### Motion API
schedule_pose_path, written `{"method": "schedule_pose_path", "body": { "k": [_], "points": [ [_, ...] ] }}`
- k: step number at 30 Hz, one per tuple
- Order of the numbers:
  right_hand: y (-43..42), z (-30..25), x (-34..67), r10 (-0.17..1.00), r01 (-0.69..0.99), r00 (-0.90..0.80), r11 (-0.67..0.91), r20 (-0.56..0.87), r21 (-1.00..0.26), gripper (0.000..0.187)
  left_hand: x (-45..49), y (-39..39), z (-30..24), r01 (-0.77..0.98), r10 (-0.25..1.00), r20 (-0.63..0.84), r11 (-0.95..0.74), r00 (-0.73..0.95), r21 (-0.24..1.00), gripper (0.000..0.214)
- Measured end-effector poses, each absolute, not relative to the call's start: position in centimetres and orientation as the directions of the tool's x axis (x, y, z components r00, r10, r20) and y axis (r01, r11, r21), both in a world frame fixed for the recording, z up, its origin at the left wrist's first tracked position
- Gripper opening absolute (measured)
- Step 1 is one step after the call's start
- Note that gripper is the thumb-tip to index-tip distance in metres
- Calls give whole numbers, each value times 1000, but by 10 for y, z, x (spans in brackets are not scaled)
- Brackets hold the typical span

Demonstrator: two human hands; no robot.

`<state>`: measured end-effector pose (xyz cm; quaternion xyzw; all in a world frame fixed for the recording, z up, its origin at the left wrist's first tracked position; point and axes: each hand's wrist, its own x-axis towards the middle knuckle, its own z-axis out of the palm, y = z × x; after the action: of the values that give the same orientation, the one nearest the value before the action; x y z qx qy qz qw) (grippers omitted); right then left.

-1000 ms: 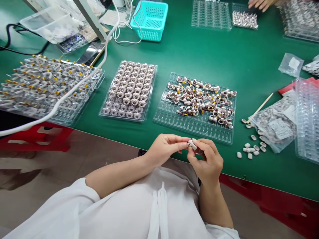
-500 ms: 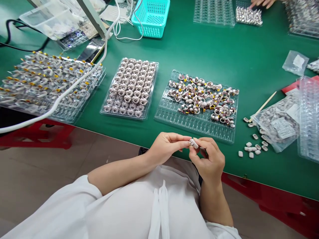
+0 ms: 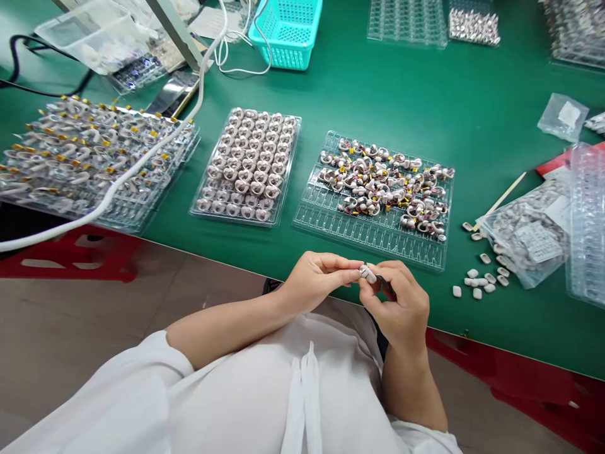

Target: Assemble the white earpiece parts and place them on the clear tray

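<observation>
A small off-white plastic earbud part (image 3: pixel 367 273) is pinched between my hands, just over the table's front edge. My left hand (image 3: pixel 326 274) is closed, thumb and index fingertip on the part's left end. From the other side my right hand (image 3: pixel 397 296) grips it with bent fingers. Something dark (image 3: pixel 387 289) shows inside the right hand, mostly hidden. Right behind my hands lies a clear tray (image 3: pixel 368 236) bearing many similar parts with dark wires and yellow tabs. Small off-white caps (image 3: pixel 482 282) are scattered on the table to the right.
Left stands a tray of ring-shaped parts (image 3: pixel 250 164); beyond it, stacked trays (image 3: pixel 94 164) under a white cable (image 3: pixel 155 148). A turquoise basket (image 3: pixel 288 53) is at the back. A bag of caps (image 3: pixel 524 230), a thin stick (image 3: pixel 501 200) and clear trays (image 3: pixel 588 221) lie right.
My right hand has shifted slightly right and turned a little, and the dark thing in it shows more. Another person's hand at the back right has left the view.
</observation>
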<state>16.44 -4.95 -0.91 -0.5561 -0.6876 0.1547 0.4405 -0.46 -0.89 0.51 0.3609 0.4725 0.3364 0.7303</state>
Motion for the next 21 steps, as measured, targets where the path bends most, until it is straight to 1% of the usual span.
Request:
{"method": "schedule_pose_path", "body": {
  "k": [5, 7, 10, 14, 16, 17, 19, 21],
  "points": [
    [-52, -9, 165, 862, 680, -34, 391, 506, -620, 23, -5, -9, 7, -208, 816, -442, 538, 373, 817, 29],
    [-53, -10, 164, 852, 702, -39, 395, 522, -592, 24, -5, -9, 8, -219, 810, -451, 550, 374, 806, 30],
    [-55, -13, 161, 837, 711, -39, 407, 545, -573, 24, -5, -7, 8, -229, 799, -466, 570, 380, 789, 29],
    [-57, -16, 158, 812, 699, -19, 428, 583, -574, 30, -7, -3, 7, -274, 775, -465, 601, 428, 751, 23],
    [-58, -15, 159, 824, 644, -17, 442, 566, -624, 32, -9, -1, 5, -289, 765, -459, 612, 452, 736, 22],
    [-58, -13, 161, 846, 592, -24, 441, 532, -674, 32, -10, 0, 4, -288, 760, -460, 617, 458, 733, 22],
    [-58, -10, 167, 907, 457, -52, 393, 418, -798, 29, -13, 1, 4, -282, 749, -464, 627, 472, 726, 22],
    [-57, -8, 173, 953, 332, -68, 299, 294, -895, 26, -16, 1, 4, -277, 728, -467, 647, 503, 711, 22]
  ]
}}
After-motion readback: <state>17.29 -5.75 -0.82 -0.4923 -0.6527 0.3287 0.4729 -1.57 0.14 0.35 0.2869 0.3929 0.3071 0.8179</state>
